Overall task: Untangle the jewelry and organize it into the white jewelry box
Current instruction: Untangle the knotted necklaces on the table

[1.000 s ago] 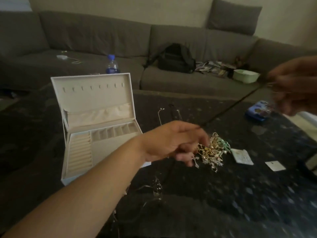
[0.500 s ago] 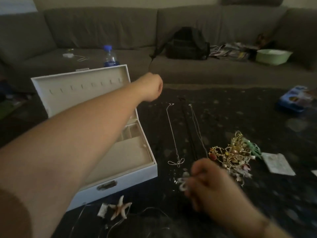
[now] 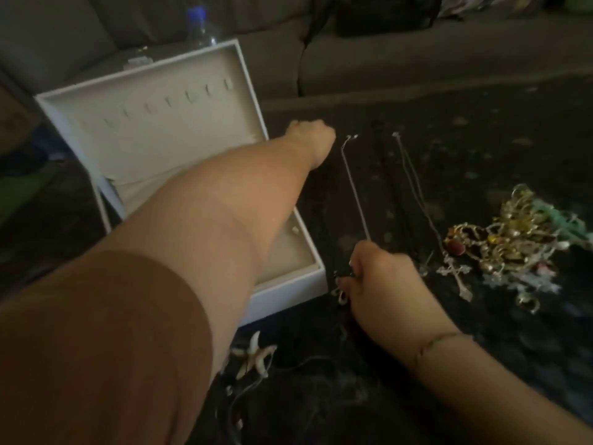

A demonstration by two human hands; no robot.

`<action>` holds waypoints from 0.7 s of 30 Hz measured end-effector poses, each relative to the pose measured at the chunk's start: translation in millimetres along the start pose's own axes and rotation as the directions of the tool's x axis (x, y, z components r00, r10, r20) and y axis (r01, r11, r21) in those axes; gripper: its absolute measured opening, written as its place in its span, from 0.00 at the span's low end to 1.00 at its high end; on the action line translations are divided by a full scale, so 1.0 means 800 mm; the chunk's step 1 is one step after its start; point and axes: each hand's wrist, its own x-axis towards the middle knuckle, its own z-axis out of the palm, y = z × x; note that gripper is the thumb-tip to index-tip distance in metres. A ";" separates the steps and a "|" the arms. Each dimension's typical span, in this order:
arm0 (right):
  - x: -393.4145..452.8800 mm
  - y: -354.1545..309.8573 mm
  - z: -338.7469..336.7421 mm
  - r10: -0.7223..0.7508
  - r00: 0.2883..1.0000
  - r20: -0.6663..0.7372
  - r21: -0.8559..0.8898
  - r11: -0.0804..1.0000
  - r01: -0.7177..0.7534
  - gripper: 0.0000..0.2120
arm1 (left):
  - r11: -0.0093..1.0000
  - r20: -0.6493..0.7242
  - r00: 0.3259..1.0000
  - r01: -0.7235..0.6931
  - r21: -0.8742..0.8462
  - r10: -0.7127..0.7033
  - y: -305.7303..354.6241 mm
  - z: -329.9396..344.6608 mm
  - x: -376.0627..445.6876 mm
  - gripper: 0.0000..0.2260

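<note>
Black cord (image 3: 390,187) being stretched between grips beside white jewelry box (image 3: 288,293): left grip (image 3: 309,136) curled at far end, right grip (image 3: 382,284) pinching near end; laying it straight, clear of tangled pile (image 3: 507,248).

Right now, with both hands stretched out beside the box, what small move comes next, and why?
Probably lower the dark cord flat beside the silver chain: the left hand and right hand seem to hold its ends apart, right of the white jewelry box, where chains lie straight.

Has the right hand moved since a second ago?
Yes. The right hand came down from high on the right to the dark table, now beside the front corner of the open white jewelry box, pinching a dark cord.
</note>
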 end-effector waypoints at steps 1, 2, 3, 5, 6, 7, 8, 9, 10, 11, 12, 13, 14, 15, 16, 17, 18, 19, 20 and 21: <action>-0.002 0.001 0.002 -0.016 1.000 -0.002 -0.063 0.998 0.016 0.07 | 1.000 -0.015 1.000 -0.016 0.006 0.016 -0.001 -0.002 -0.004 0.18; -0.005 0.001 0.001 -0.031 1.000 0.000 -0.120 0.992 0.031 0.07 | 0.999 -0.034 0.999 -0.031 0.007 0.031 -0.001 -0.005 -0.009 0.19; -0.010 0.003 0.000 -0.044 0.999 -0.010 -0.154 0.987 0.042 0.08 | 0.999 -0.067 0.996 -0.052 0.000 0.052 0.000 -0.009 -0.014 0.20; -0.023 0.008 -0.009 -0.096 0.992 -0.087 -0.172 0.982 0.080 0.10 | 0.991 -0.215 0.971 -0.122 -0.052 0.108 0.007 -0.026 -0.033 0.21; -0.036 0.010 -0.014 -0.148 0.982 -0.120 -0.183 0.975 0.124 0.10 | 0.979 -0.314 0.939 -0.178 -0.099 0.139 0.010 -0.038 -0.048 0.20; -0.051 0.011 -0.020 -0.226 0.966 -0.121 -0.192 0.961 0.201 0.10 | 0.958 -0.414 0.894 -0.249 -0.144 0.171 0.013 -0.050 -0.066 0.20; -0.068 0.011 -0.024 -0.311 0.948 -0.066 -0.200 0.935 0.293 0.10 | 0.930 -0.498 0.843 -0.324 -0.175 0.201 0.014 -0.061 -0.088 0.18; -0.086 0.012 -0.027 -0.395 0.918 0.033 -0.217 0.894 0.392 0.12 | 0.900 -0.569 0.788 -0.397 -0.179 0.234 0.014 -0.071 -0.113 0.17; -0.103 0.012 -0.030 -0.443 0.880 0.170 -0.258 0.842 0.474 0.15 | 0.870 -0.628 0.729 -0.465 -0.163 0.271 0.011 -0.079 -0.141 0.15; -0.119 0.015 -0.030 -0.456 0.840 0.293 -0.311 0.786 0.535 0.18 | 0.837 -0.671 0.673 -0.529 -0.143 0.311 0.008 -0.081 -0.170 0.14; -0.132 0.020 -0.029 -0.456 0.810 0.369 -0.359 0.734 0.576 0.21 | 0.802 -0.695 0.632 -0.582 -0.132 0.344 0.006 -0.081 -0.200 0.13; -0.140 0.025 -0.026 -0.457 0.795 0.399 -0.398 0.695 0.599 0.22 | 0.779 -0.694 0.620 -0.612 -0.135 0.366 0.004 -0.073 -0.230 0.13; -0.149 0.027 -0.026 -0.434 0.806 0.403 -0.422 0.693 0.584 0.20 | 0.762 -0.671 0.633 -0.629 -0.154 0.387 0.003 -0.062 -0.259 0.12; -0.156 0.029 -0.024 -0.437 0.817 0.376 -0.420 0.706 0.570 0.15 | 0.748 -0.633 0.654 -0.641 -0.172 0.415 0.002 -0.047 -0.287 0.12; -0.163 0.034 -0.023 -0.454 0.824 0.339 -0.409 0.718 0.564 0.10 | 0.742 -0.578 0.684 -0.643 -0.190 0.445 0.001 -0.029 -0.313 0.12; -0.167 0.038 -0.024 -0.469 0.829 0.304 -0.405 0.724 0.558 0.07 | 0.750 -0.513 0.722 -0.628 -0.206 0.464 0.000 -0.009 -0.338 0.12; -0.170 0.041 -0.027 -0.453 0.840 0.299 -0.406 0.736 0.542 0.07 | 0.773 -0.438 0.771 -0.593 -0.226 0.463 -0.001 0.011 -0.361 0.13; -0.174 0.044 -0.030 -0.433 0.851 0.299 -0.395 0.755 0.523 0.07 | 0.803 -0.368 0.822 -0.539 -0.255 0.435 -0.002 0.031 -0.381 0.14; -0.176 0.047 -0.038 -0.416 0.866 0.277 -0.354 0.794 0.494 0.08 | 0.829 -0.307 0.873 -0.467 -0.306 0.378 -0.003 0.052 -0.399 0.17; -0.181 0.050 -0.047 -0.431 0.877 0.214 -0.256 0.841 0.476 0.12 | 0.841 -0.254 0.918 -0.385 -0.379 0.306 -0.005 0.072 -0.416 0.22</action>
